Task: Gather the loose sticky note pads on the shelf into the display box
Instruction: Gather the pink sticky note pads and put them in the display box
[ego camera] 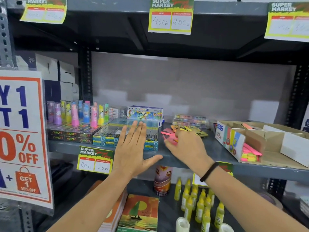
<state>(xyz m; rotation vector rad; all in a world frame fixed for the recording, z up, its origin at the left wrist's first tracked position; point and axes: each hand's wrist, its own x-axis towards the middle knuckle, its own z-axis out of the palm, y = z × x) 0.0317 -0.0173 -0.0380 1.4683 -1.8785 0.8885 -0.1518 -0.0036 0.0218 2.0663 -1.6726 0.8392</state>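
Observation:
Loose sticky note pads (199,131) in yellow, orange and pink lie in a heap on the grey shelf (217,152), right of centre. My right hand (185,144) reaches over the heap's near side, fingers curled around a pink sticky note pad (170,141) that sticks out to the left of the palm. The display box (224,137), open cardboard with coloured print, lies on its side at the right with several pink, yellow and green pads in its mouth. My left hand (132,148) is flat and open before the pen boxes, thumb at the shelf edge.
Stacked blue pen boxes (108,131), neon boxes with upright erasers (70,134) and an oil pastel box (144,113) fill the shelf's left half. Clear cases (190,120) stand behind the heap. A white carton (294,146) sits right of the display box. Glue bottles (200,205) and notebooks are below.

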